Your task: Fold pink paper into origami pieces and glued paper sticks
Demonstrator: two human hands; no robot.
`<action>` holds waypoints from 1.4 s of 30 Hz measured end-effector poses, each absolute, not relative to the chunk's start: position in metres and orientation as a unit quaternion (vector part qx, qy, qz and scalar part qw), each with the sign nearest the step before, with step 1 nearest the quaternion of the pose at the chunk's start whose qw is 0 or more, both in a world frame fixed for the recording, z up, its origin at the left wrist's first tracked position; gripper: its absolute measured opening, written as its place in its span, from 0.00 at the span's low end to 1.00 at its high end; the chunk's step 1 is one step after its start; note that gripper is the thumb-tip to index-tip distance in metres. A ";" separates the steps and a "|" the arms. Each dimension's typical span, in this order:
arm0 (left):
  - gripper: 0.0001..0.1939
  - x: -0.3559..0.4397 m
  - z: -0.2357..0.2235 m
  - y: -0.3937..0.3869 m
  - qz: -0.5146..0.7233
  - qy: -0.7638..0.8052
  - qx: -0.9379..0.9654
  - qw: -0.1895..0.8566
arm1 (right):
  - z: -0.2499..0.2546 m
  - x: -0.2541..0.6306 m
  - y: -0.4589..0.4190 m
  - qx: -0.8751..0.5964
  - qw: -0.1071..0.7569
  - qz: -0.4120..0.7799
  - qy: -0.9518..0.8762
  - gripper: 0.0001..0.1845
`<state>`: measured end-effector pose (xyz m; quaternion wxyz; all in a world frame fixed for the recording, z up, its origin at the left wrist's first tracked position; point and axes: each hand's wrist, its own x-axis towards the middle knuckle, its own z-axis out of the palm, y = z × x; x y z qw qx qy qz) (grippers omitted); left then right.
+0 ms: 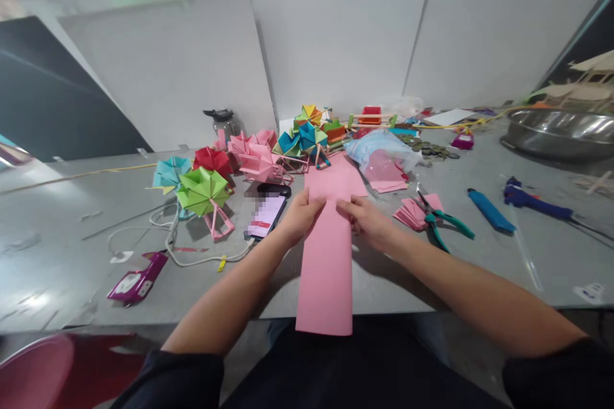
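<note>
A long pink paper sheet lies lengthwise on the grey table and hangs over its near edge. My left hand pinches the sheet's left side near its far end. My right hand pinches the right side opposite. Beyond the hands the paper looks folded over. A smartphone lies just left of my left hand, with a white cable running from it.
Several folded paper pinwheels in green, red, teal, pink and mixed colours stand at the back left. Scissors rest on pink paper pieces at right, then a blue cutter and a glue gun. A metal bowl sits far right. White boards wall the back.
</note>
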<state>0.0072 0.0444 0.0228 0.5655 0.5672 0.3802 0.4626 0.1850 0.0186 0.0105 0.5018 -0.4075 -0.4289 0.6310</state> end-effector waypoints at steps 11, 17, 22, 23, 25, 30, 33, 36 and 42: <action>0.10 0.038 -0.014 0.034 0.466 0.421 0.526 0.574 | -0.008 0.199 0.039 -0.457 0.487 0.635 -0.389 0.09; 0.06 0.036 -0.018 0.035 0.483 0.418 0.520 0.567 | -0.010 0.196 0.035 -0.452 0.489 0.635 -0.392 0.11; 0.07 0.037 -0.020 0.035 0.488 0.421 0.517 0.564 | -0.010 0.196 0.035 -0.454 0.490 0.630 -0.396 0.13; 0.07 0.037 -0.020 0.035 0.487 0.422 0.517 0.564 | -0.010 0.196 0.035 -0.456 0.489 0.629 -0.397 0.14; 0.08 0.037 -0.021 0.036 0.483 0.424 0.518 0.565 | -0.010 0.196 0.035 -0.459 0.486 0.628 -0.399 0.13; 0.11 0.036 -0.024 0.039 0.468 0.435 0.519 0.568 | -0.009 0.195 0.034 -0.465 0.481 0.626 -0.402 0.12; 0.13 0.037 -0.026 0.041 0.461 0.446 0.517 0.566 | -0.009 0.195 0.035 -0.466 0.484 0.624 -0.399 0.12; 0.13 0.037 -0.027 0.041 0.457 0.449 0.518 0.567 | -0.011 0.197 0.041 -0.473 0.500 0.609 -0.395 0.11; 0.06 0.038 -0.020 0.041 0.464 0.452 0.525 0.551 | -0.017 0.203 0.051 -0.485 0.535 0.556 -0.411 0.14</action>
